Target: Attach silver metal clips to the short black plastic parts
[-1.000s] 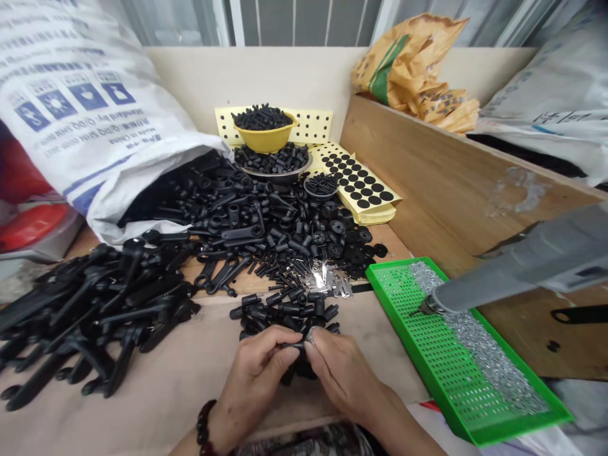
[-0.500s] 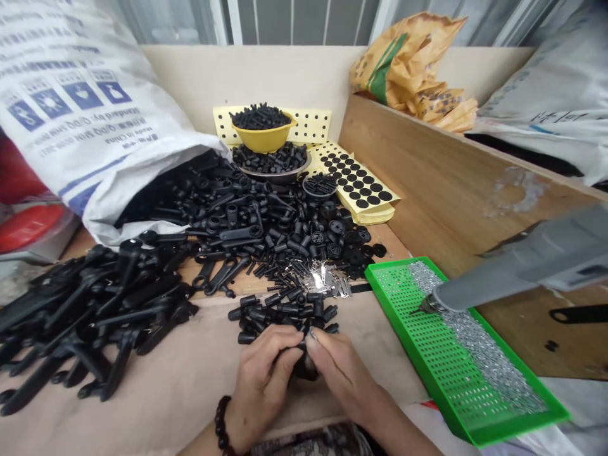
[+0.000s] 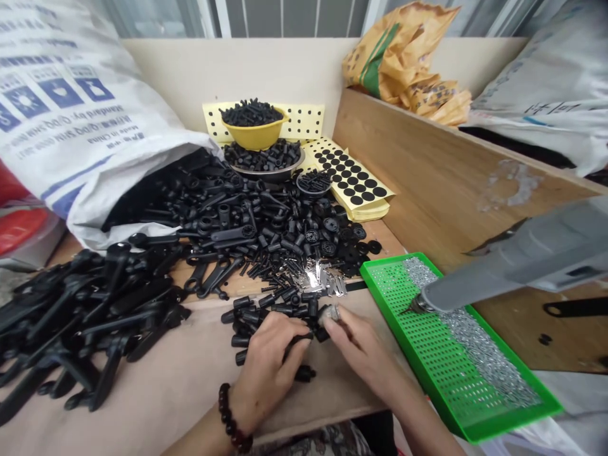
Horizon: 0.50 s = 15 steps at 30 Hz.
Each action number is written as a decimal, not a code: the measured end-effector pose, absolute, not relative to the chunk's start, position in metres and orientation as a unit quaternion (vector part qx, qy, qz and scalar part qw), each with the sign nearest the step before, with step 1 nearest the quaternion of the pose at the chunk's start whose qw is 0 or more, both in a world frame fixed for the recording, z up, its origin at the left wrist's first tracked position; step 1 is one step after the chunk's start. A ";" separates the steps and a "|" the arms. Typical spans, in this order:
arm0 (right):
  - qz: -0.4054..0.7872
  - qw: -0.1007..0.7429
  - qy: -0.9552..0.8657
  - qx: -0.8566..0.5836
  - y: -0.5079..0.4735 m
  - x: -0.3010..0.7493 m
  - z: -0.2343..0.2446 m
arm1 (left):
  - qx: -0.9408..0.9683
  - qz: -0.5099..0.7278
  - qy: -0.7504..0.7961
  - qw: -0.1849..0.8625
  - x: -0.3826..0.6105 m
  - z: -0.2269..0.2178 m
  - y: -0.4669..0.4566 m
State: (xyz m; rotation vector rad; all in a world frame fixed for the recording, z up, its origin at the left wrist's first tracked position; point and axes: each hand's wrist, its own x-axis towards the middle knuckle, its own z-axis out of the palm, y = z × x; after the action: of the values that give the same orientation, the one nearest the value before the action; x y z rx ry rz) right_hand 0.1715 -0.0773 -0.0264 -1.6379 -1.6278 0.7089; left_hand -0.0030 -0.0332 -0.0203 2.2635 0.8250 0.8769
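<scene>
My left hand (image 3: 273,354), with a dark bead bracelet (image 3: 228,418) at the wrist, is closed, thumb and forefinger pinching a small black plastic part (image 3: 304,339) mostly hidden by the fingers. My right hand (image 3: 358,345) is bent inward at the right edge of a pile of short black plastic cylinders (image 3: 244,316). Its fingers are drawn together, greyish wrapping (image 3: 329,313) shows at a fingertip, and what they grip is unclear. Under the left hand, one black cylinder (image 3: 304,373) lies on the brown work surface (image 3: 199,380).
Black handle-like parts (image 3: 85,323) heap at left, below a white sack (image 3: 95,126). Small metal clips (image 3: 318,277) lie beyond the pile. A green tray (image 3: 403,342) of metal pins stands at right, a grey power driver (image 3: 503,259) over it. Behind is a yellow bowl (image 3: 254,134).
My hands, close together before, have moved apart. The right went up and right to the pile's edge; a black cylinder now shows on the surface below the left hand. The view shifted slightly.
</scene>
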 end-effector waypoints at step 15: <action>0.234 0.267 -0.740 -0.571 -0.084 0.162 -0.028 | 0.862 0.303 0.295 0.280 -0.009 -0.016 -0.036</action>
State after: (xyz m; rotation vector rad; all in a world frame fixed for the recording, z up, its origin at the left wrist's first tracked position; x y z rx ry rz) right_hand 0.1616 -0.0844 -0.0284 -1.5426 -1.9969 0.6326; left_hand -0.0091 -0.0362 -0.0160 2.3103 0.7915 0.8128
